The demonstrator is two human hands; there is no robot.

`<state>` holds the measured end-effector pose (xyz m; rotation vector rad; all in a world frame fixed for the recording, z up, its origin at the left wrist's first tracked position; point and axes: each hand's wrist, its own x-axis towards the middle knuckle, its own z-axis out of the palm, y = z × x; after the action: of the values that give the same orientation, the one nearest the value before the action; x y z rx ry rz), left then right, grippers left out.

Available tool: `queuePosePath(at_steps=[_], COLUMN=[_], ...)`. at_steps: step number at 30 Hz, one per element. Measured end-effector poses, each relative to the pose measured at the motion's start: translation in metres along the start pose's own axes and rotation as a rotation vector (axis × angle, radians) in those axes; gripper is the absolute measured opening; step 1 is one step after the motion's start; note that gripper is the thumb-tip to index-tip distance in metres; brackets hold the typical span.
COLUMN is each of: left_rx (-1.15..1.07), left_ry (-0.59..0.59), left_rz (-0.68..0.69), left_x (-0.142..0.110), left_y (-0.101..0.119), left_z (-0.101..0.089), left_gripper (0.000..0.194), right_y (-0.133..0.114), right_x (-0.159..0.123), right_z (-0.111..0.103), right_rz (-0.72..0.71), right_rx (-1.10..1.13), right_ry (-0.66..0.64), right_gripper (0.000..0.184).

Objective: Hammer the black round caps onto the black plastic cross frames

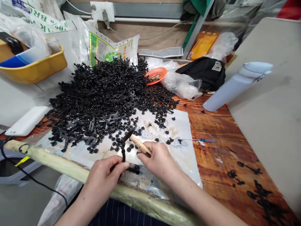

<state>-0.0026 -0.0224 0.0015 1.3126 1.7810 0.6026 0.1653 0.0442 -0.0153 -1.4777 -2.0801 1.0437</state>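
My left hand (107,174) pinches a black moulded part (123,153) with a round knob, held upright near the table's front edge. In my right hand (160,160) is a knife by its pale wooden handle (139,145). Its dark blade (129,134) points up and left, right by the top of the black part; whether they touch I cannot tell. Another black part (135,169) lies just right of my left fingers. Small round black pieces (115,139) are scattered on the white sheet (185,157) beyond my hands. A large heap of black parts (98,94) rises behind them.
A blue-handled screwdriver (207,140) lies right of the sheet. At the back are an orange dish (156,75), a black pouch (207,73) and a pale blue bottle (235,86). A white box (27,121) and yellow bin (35,70) stand left. Loose black parts (261,194) lie right.
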Motion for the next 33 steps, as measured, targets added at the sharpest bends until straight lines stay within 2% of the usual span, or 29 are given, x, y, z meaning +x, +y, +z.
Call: queuePosePath(at_steps=[3,7,10,12,16,23,33], left_rx=[0.03,-0.042,-0.101,-0.12,-0.146,-0.205,-0.157], left_ry=[-0.079,-0.206,-0.281,-0.306,-0.379,-0.469,-0.488], left_rz=[0.01,-0.052,-0.084,-0.096,-0.118,-0.163,-0.169], left_x=[0.001,0.003,0.005,0.007,0.015,0.024,0.026], left_y=[0.0,0.004,0.005,0.004,0.006,0.009,0.007], left_z=[0.001,0.001,0.001,0.002,0.002,-0.004,0.001], left_gripper=[0.037,0.037,0.036,0.036,0.033,0.035,0.034], right_y=[-0.004,0.0,0.011,0.021,0.032,0.029,0.031], right_x=[-0.003,-0.011,-0.022,-0.029,-0.036,-0.035,-0.037], right_z=[0.0,-0.02,-0.039,-0.045,-0.044,-0.044,-0.046], right_rz=[0.014,0.04,0.02,0.043,0.095,0.048,0.0], right_rx=[0.02,0.122,0.223,0.267,0.323,0.303,0.287], right_ry=[-0.018,-0.027,0.029,0.014,-0.024,-0.02,0.027], right_gripper=[0.012,0.008,0.019,0.026,0.028,0.026,0.023])
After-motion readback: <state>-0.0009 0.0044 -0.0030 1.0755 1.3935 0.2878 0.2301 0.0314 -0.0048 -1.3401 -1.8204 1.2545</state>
